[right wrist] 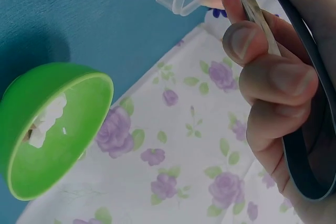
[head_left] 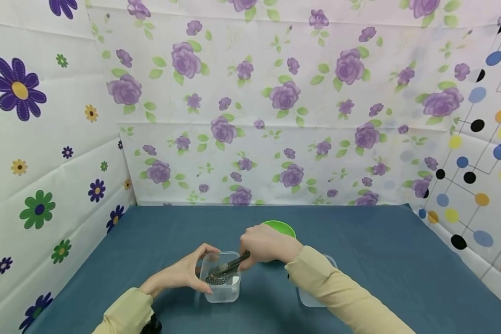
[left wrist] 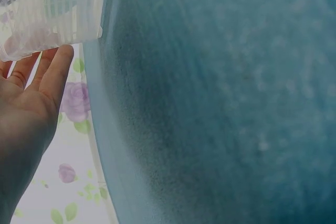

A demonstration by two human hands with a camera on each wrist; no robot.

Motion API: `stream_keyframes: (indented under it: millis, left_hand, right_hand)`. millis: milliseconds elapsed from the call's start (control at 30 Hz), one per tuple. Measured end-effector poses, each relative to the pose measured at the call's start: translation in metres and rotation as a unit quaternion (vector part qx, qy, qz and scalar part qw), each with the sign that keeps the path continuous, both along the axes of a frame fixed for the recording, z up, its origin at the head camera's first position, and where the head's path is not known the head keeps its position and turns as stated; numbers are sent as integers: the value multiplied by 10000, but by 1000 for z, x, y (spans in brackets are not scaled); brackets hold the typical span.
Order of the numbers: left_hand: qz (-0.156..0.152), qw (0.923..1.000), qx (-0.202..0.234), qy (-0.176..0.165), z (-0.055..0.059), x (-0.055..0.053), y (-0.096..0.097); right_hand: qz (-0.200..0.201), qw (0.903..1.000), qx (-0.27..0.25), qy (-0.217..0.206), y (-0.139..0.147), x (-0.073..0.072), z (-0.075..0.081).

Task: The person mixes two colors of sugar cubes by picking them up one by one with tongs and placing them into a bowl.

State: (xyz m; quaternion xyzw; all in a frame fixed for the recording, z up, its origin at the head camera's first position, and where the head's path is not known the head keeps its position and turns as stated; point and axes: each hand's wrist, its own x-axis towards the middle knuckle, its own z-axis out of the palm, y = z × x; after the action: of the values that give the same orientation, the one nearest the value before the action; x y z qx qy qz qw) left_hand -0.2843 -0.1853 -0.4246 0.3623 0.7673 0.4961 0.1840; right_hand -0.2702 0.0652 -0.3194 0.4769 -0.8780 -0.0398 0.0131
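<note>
A clear plastic container [head_left: 225,293] stands on the table, with a small white piece [head_left: 235,280] visible inside. My left hand [head_left: 183,272] holds it from the left, thumb at the near side and fingers at the far side. In my right hand [head_left: 264,245] I grip dark-handled metal tongs [head_left: 229,266], their perforated ends down inside the container. The right wrist view shows fingers curled round the tongs' arms. Beyond my right hand is a green bowl [right wrist: 58,156] holding white pieces [right wrist: 50,118] and a bit of something brown.
A second clear plastic container [head_left: 311,299] lies to the right, partly hidden under my right forearm. Blue cloth covers the table [head_left: 375,260]. Flower-printed sheets [head_left: 250,153] rise along the back and left, and a dotted sheet [head_left: 476,185] stands on the right.
</note>
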Motion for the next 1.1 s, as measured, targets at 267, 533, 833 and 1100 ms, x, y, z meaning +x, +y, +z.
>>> stream_keyframes:
  millis: [267, 533, 833, 1100]
  left_hand:
    - [90, 9999, -48, -12, 0, -1, 1]
    - [162, 9998, -114, -81, -1, -2, 1]
    - [327, 9990, -292, -101, 2, -1, 1]
    - [37, 10000, -42, -76, 0, -2, 1]
  right_hand:
    - [54, 9990, -432, -49, 14, -4, -1]
    - [87, 9962, -830, -258, 26, -8, -1]
    - [52, 9883, -1411, -577, 43, -10, 2]
    - [-301, 9821, -1726, -692, 72, -14, 12]
